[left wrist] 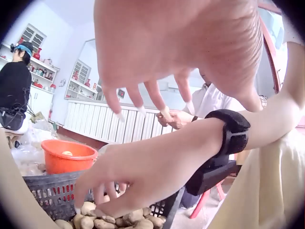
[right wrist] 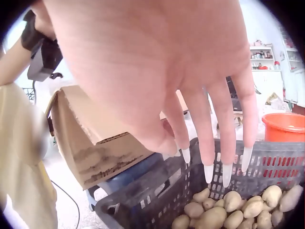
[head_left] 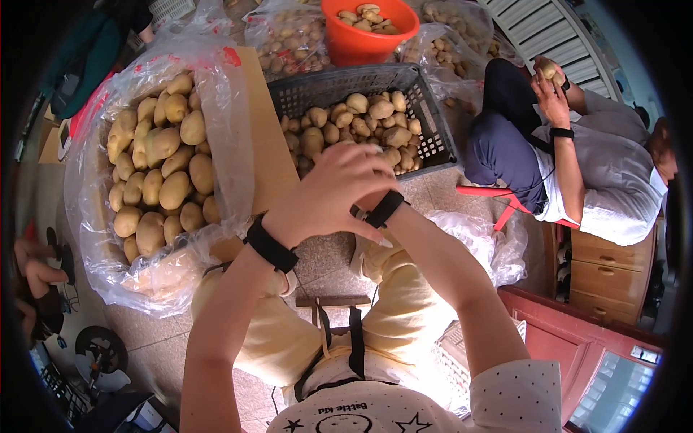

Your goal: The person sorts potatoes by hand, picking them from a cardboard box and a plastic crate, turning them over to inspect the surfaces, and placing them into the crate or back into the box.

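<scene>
My left hand (head_left: 325, 184) reaches across over my right hand (head_left: 372, 195), which is mostly hidden beneath it in the head view. In the left wrist view its fingers stretch out with nothing between them. My right hand hangs over the black plastic crate (right wrist: 128, 195), its fingers spread and pointing down, holding nothing. Potatoes (head_left: 346, 123) cover the crate's bottom, below both hands. Black straps circle both wrists, and the right wristband (head_left: 386, 208) sits beside my left thumb.
Left of the crate, a cardboard box (head_left: 271, 137) lined with clear plastic holds larger potatoes (head_left: 162, 166). Behind stands an orange bucket (head_left: 372, 47) of potatoes among plastic bags of potatoes (head_left: 289, 43). At right, a seated person (head_left: 577, 151) holds a potato (head_left: 548, 70).
</scene>
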A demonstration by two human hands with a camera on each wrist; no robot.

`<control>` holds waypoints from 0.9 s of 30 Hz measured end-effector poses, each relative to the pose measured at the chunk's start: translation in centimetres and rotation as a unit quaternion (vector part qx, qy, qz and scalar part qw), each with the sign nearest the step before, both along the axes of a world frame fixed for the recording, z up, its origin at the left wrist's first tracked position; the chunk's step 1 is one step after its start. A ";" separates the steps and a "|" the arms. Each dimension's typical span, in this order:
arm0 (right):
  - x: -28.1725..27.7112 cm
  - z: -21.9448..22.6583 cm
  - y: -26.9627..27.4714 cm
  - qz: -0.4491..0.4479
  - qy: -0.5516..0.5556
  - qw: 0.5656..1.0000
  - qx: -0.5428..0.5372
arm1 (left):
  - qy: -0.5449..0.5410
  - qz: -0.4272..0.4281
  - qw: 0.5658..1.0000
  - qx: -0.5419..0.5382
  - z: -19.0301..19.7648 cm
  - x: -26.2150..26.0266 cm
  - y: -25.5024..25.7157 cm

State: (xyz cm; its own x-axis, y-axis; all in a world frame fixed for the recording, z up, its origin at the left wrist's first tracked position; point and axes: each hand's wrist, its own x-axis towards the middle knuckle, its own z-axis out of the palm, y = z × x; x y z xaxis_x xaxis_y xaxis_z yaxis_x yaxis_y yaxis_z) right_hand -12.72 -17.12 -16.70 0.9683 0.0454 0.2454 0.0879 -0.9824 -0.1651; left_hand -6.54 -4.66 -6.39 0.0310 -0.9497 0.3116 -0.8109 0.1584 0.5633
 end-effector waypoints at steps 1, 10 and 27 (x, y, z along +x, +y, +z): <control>0.2 -1.0 0.7 0.010 -0.016 1.000 -0.009 | 0.016 -0.027 0.999 0.022 0.1 -0.4 -0.2; 1.4 -0.3 3.2 0.036 0.160 0.975 -0.147 | 0.075 -0.051 0.990 0.106 -1.0 -0.8 -0.5; 1.3 0.7 2.7 0.010 0.096 0.995 -0.004 | 0.033 -0.031 0.998 0.049 -2.2 0.2 -0.8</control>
